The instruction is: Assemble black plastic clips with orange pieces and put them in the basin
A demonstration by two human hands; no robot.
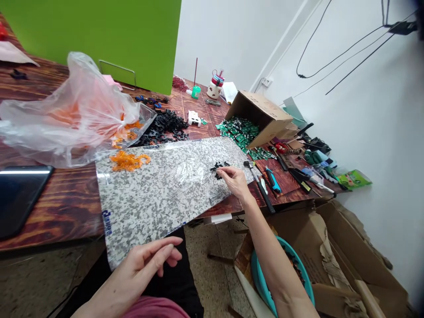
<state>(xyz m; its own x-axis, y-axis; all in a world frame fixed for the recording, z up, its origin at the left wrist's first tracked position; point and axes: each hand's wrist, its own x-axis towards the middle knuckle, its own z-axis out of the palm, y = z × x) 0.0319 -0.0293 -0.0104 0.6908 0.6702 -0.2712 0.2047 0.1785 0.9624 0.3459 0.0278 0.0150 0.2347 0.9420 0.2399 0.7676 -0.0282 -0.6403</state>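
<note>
My right hand [234, 181] reaches out over the far right part of a speckled grey slab [149, 194] and its fingertips pinch at a small cluster of black plastic parts [219, 168]. My left hand [150, 260] hovers low near my lap, at the slab's near edge, fingers loosely curled and apart, holding nothing. A small pile of orange plastic pieces [128, 160] lies on the slab's far left end.
A clear plastic bag [73, 115] with orange pieces sits left. Behind the slab lies a heap of black parts [164, 126]. A tipped cardboard box [261, 117] spills green circuit boards [240, 130]. Tools [274, 179] lie right, a dark tablet [18, 194] left, a teal basin [261, 274] below.
</note>
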